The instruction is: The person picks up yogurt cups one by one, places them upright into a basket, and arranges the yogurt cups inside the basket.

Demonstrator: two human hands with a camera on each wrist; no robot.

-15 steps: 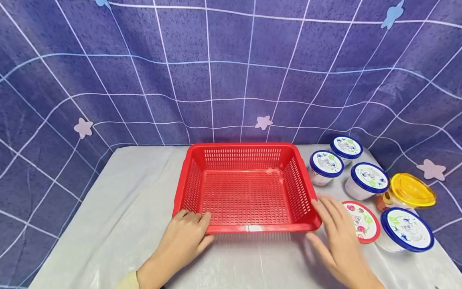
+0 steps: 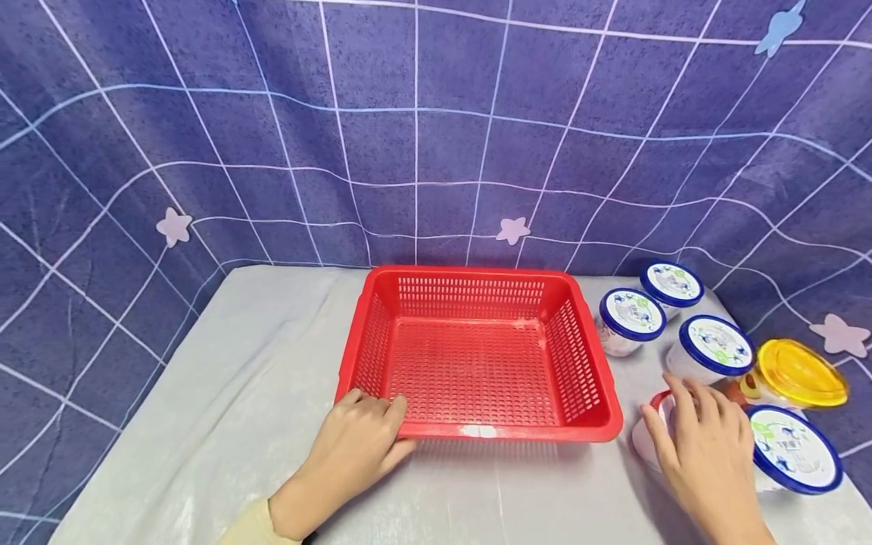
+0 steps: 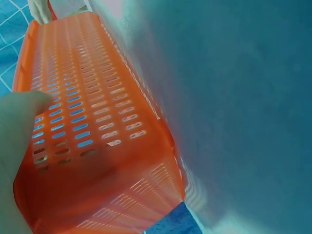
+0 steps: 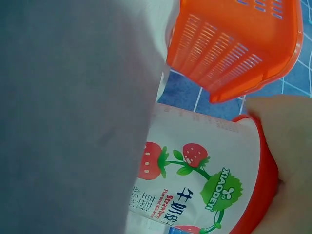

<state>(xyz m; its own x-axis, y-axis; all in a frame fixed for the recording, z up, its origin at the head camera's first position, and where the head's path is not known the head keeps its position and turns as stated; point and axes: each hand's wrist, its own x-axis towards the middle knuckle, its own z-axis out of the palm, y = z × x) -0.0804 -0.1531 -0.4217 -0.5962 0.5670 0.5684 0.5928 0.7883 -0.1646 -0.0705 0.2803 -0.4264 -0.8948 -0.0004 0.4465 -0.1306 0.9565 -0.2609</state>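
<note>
At the near-left part of its rim, the red perforated plastic basket [image 2: 470, 431] is gripped by my left hand [image 2: 357, 439], fingers over the edge and thumb outside. The left wrist view shows the thumb [image 3: 39, 102] against the slotted basket wall [image 3: 97, 87]. My right hand [image 2: 711, 446] lies over a red-lidded strawberry tub [image 2: 646, 445], fingers spread across the lid and thumb at its left side. In the right wrist view, the tub [image 4: 195, 170] has printed strawberries, and the hand [image 4: 287, 156] covers part of its red lid [image 4: 261, 180].
Beside the right hand stand a blue-lidded tub [image 2: 793, 450] and a yellow-lidded container [image 2: 800, 375]. Farther back are three more blue-lidded tubs, including a nearer one [image 2: 715, 344]. A blue-purple grid curtain [image 2: 436, 151] hangs behind the pale-covered table [image 2: 225, 409].
My right hand has left the basket's near-right corner and moved right, over the red-lidded tub. The left hand keeps its grip on the basket. The head view has shifted slightly.
</note>
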